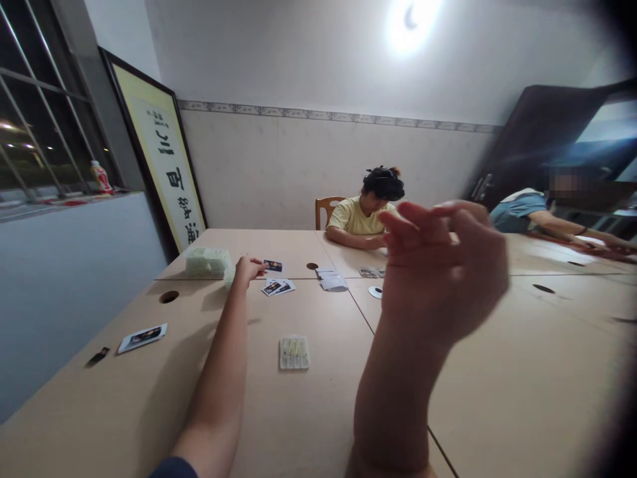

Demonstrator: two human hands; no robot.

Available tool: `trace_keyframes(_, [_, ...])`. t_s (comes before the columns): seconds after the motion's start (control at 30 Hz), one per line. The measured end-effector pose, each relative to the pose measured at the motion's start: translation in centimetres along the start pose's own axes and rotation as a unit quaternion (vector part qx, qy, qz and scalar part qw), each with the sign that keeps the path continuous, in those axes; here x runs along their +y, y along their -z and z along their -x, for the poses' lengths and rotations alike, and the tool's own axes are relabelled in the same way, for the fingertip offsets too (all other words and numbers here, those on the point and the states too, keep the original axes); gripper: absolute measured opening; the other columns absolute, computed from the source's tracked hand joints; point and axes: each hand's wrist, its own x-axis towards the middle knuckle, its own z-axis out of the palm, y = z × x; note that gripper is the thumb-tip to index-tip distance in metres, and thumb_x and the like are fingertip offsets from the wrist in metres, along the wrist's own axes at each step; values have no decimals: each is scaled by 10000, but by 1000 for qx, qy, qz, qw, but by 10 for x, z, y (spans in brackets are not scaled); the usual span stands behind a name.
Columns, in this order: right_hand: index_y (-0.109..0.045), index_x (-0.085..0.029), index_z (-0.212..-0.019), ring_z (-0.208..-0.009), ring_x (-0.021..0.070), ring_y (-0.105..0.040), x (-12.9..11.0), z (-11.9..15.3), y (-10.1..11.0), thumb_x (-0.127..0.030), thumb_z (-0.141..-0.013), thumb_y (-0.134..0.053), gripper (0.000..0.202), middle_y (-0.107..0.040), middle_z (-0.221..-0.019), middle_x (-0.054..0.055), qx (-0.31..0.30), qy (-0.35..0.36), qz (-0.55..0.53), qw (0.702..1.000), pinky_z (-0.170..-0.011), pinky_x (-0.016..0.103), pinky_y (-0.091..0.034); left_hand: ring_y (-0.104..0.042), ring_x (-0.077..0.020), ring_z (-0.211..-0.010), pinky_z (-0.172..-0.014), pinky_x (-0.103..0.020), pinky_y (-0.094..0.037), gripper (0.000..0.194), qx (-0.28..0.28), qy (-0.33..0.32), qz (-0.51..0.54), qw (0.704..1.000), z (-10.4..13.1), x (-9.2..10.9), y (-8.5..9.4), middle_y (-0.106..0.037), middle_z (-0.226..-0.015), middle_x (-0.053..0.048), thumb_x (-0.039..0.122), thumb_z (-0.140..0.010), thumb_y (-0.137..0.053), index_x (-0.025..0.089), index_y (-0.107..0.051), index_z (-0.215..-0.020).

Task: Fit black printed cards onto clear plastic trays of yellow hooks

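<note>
Head view: two hands of the wearer are recorded. The left hand [250, 269] is extended toward the far edge of the tabletop [318, 425]; its fingertips meet the left end of one dark card [273, 266], lying toward the far left corner. Whether the card is pinched or merely touched cannot be told. The right hand [448, 259] is raised close to the camera, fingers bent together; whether anything is held there cannot be determined.

Counted on the tabletop: one overlapping group of at least two white-bordered cards [279, 287], just nearside of the dark card; one pale packet [332, 280] to their right; one clear compartment box [294, 352], between the forearms; one pile of clear boxes [206, 263] by the far left corner, exact number unclear; one white picture packet [142, 338] and one small dark piece [98, 356], both near the left edge.

Surroundings: two co-workers, one in a yellow top [355, 216] at the far edge, one in a blue top [520, 212] at right; one bottle [101, 178] on the windowsill.

Obstructions: the right hand and forearm cover part of the tabletop and of a white disc [374, 291].
</note>
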Motion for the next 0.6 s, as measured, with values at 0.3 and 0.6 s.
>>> trace_keyframes(0.3, [-641, -237, -942, -765, 163, -738, 67, -17, -27, -515, -821, -666, 304, -756, -977, 57, -223, -185, 188, 938, -653, 289, -533, -649, -109, -648, -680, -226, -535, 350, -67, -157, 242, 955, 64, 58, 90, -702, -757, 18, 393, -778, -849, 190, -610, -932])
trace_keyframes(0.6, [-588, -194, -703, -617, 117, -712, 66, -8, -34, -402, -825, -656, 251, -744, -782, 35, -399, -307, 90, 859, -550, 230, -474, -647, -147, -553, -569, -254, -490, 525, -96, -206, 252, 941, 118, 78, 115, -690, -646, 7, 501, -514, -956, 211, -580, -737])
